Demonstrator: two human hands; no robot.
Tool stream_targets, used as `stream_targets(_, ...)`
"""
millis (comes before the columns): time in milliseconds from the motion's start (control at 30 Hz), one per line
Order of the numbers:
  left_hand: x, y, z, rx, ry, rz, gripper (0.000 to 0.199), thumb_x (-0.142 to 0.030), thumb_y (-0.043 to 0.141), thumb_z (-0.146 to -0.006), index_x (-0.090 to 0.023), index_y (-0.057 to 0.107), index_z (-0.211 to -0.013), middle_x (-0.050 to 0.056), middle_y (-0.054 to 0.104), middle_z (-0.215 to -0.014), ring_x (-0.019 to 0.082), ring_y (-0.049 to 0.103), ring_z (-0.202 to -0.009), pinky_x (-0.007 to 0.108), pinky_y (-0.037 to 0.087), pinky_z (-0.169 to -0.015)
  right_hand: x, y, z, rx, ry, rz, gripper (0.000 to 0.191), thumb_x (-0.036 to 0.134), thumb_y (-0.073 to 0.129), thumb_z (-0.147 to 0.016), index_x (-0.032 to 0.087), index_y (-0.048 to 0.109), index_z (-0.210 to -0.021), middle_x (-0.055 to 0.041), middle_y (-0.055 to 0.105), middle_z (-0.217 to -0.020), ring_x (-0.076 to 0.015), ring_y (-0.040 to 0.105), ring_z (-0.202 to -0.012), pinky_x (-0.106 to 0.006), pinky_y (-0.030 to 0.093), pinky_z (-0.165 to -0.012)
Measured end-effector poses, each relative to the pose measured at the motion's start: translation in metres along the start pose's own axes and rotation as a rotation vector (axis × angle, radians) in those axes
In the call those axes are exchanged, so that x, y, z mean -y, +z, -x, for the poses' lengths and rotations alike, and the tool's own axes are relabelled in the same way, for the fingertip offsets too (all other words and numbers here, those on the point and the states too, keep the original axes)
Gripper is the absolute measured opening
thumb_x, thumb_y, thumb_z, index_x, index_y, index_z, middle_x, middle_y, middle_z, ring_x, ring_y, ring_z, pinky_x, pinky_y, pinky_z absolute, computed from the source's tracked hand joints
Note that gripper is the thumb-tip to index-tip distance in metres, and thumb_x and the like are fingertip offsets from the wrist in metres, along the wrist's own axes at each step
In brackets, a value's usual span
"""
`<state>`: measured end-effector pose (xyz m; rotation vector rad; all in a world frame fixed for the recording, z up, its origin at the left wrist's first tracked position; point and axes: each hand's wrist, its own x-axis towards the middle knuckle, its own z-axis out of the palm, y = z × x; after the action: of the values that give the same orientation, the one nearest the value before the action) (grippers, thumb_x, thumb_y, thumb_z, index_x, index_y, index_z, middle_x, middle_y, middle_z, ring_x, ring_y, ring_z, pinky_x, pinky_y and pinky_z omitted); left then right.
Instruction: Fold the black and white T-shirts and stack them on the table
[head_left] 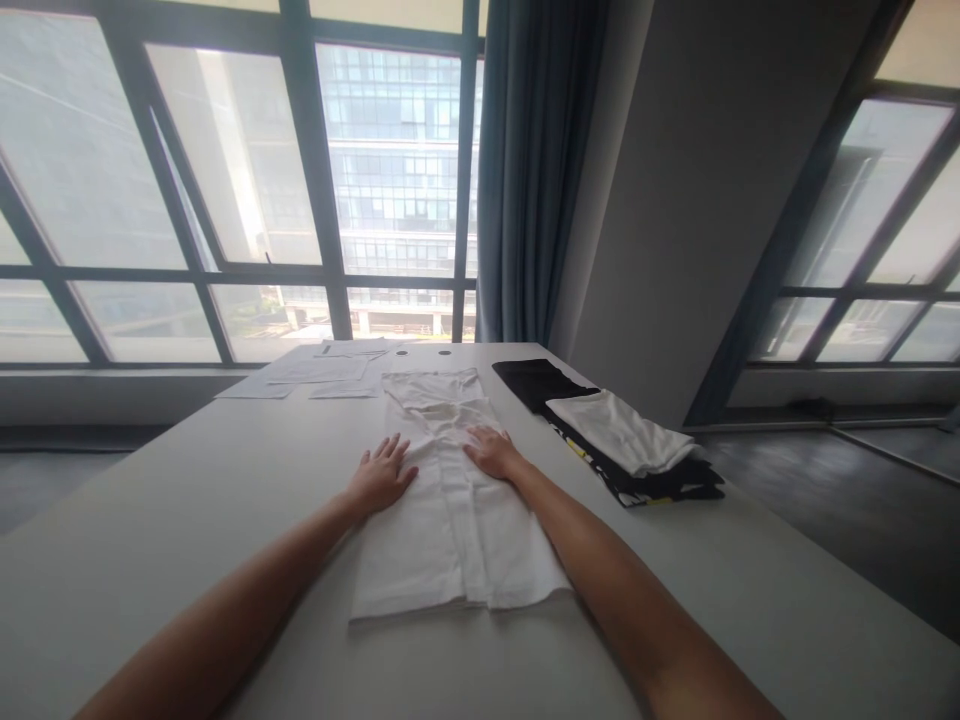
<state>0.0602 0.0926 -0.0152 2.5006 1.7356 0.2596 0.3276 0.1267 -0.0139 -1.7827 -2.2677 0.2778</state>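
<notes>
**Roughly rectangular white fabric garment (pixel 442 520), flat and lengthwise**

Lies along the middle of the smooth white table (pixel 165 540). Runs with its long axis straight ahead, away from the wearer and toward the tall dark-framed windows (pixel 394 160). Presents a wide, fairly straight edge to the near side and looks narrower at the far end. Bears lengthwise creases and folds down the middle, with a break in the near edge, and crosswise wrinkles toward the far end. Cannot tell top end from bottom.

Reaches partly under the left hand (pixel 381 474), at its left edge: palm down, open, fingers spread apart. Touched near the opposite edge, slightly farther out, by the right hand (pixel 491 452): also palm down and open, fingers lightly bent over the fabric.

To the right, apart from it, a low stack of folded cloth: black cloth with yellow and white markings (pixel 637 497) below, folded white cloth (pixel 622 432) on top, plain black cloth (pixel 540 380) toward the far end. Beyond, to the left, overlapping loose white paper sheets (pixel 322 370). Near the far table edge, two small dark round fittings (pixel 445 353). Farther off, a blue-grey hanging curtain (pixel 525 180) beside a broad grey column (pixel 697 190).
</notes>
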Motion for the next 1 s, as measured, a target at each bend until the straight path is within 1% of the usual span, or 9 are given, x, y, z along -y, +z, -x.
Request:
stream_targets(100,0.009,-0.002,0.020,0.012,0.130,0.014,0.061,-0.051,0.036,-0.096,-0.024,0.037,-0.151,0.008,0.018,-0.164,0.029,0.015,-0.151,0.057,0.018,-0.119,-0.012,-0.004,0.027,-0.094,-0.099,-0.061,0.054,0.040,0.045,-0.094,0.018,0.050,-0.143,-0.0114,0.049,-0.147,-0.0224,0.041,-0.138,-0.039,0.024,-0.116)
stream_targets(267,0.022,-0.015,0.046,0.142,0.346,0.161,0.052,-0.042,0.047,-0.094,-0.024,0.053,-0.142,0.006,0.033,-0.159,0.028,0.020,-0.150,0.046,0.022,-0.121,-0.035,-0.013,0.072,-0.159,-0.113,-0.090,0.041,0.022,0.038,-0.095,0.017,0.065,-0.125,-0.0096,0.061,-0.135,-0.0201,0.052,-0.128,-0.033,0.033,-0.113)
stream_targets(400,0.027,-0.031,0.070,0.224,0.418,0.306,0.045,-0.034,0.051,-0.091,-0.027,0.061,-0.135,0.002,0.042,-0.155,0.025,0.030,-0.147,0.041,0.024,-0.121,-0.049,-0.022,0.100,-0.118,-0.103,-0.109,0.043,0.014,0.042,-0.089,0.018,0.069,-0.122,-0.0071,0.061,-0.136,-0.0200,0.053,-0.127,-0.033,0.032,-0.114)
stream_targets(600,0.027,-0.055,0.099,0.470,0.423,0.375,0.058,-0.037,0.078,-0.072,-0.042,0.064,-0.128,-0.004,0.032,-0.159,0.029,0.019,-0.150,0.051,0.015,-0.121,-0.051,-0.041,0.124,0.067,-0.162,-0.269,0.044,0.013,0.056,-0.072,0.020,0.076,-0.110,-0.0079,0.057,-0.140,-0.0230,0.051,-0.131,-0.034,0.033,-0.113)
stream_targets(667,0.026,-0.058,0.104,0.489,0.428,0.371,0.062,-0.042,0.083,-0.067,-0.043,0.065,-0.126,-0.004,0.032,-0.160,0.031,0.017,-0.150,0.053,0.012,-0.121,-0.048,-0.047,0.129,0.148,-0.203,-0.291,0.044,0.018,0.065,-0.066,0.022,0.076,-0.109,-0.0088,0.054,-0.144,-0.0267,0.049,-0.133,-0.037,0.031,-0.114)
stream_targets(767,0.023,-0.053,0.109,0.430,0.431,0.352,0.050,-0.050,0.080,-0.070,-0.040,0.070,-0.118,-0.001,0.036,-0.158,0.032,0.021,-0.149,0.054,0.013,-0.120,-0.041,-0.051,0.133,0.157,-0.232,-0.295,0.043,0.024,0.074,-0.060,0.022,0.078,-0.103,-0.0103,0.050,-0.147,-0.0307,0.042,-0.138,-0.041,0.028,-0.116)
stream_targets(867,0.014,-0.041,0.111,0.250,0.500,0.382,0.029,-0.052,0.069,-0.082,-0.030,0.075,-0.100,0.005,0.053,-0.146,0.029,0.042,-0.138,0.046,0.027,-0.117,-0.034,-0.049,0.134,0.096,-0.276,-0.327,0.029,0.025,0.073,-0.062,0.021,0.079,-0.090,-0.0093,0.054,-0.144,-0.0309,0.038,-0.141,-0.043,0.026,-0.117)
stream_targets(933,0.007,-0.032,0.110,0.096,0.527,0.446,0.031,-0.050,0.057,-0.090,-0.023,0.073,-0.095,0.009,0.067,-0.122,0.025,0.059,-0.115,0.038,0.042,-0.104,-0.030,-0.046,0.134,0.046,-0.301,-0.389,0.024,0.026,0.067,-0.067,0.020,0.077,-0.088,-0.0094,0.061,-0.135,-0.0295,0.047,-0.134,-0.041,0.032,-0.113)
stream_targets(1000,0.001,-0.026,0.110,-0.055,0.453,0.496,0.036,-0.047,0.046,-0.095,-0.019,0.068,-0.095,0.007,0.070,-0.095,0.019,0.062,-0.088,0.032,0.049,-0.084,-0.027,-0.043,0.132,-0.037,-0.281,-0.441,0.027,0.029,0.059,-0.073,0.018,0.075,-0.092,-0.0101,0.070,-0.118,-0.0275,0.060,-0.115,-0.040,0.041,-0.103)
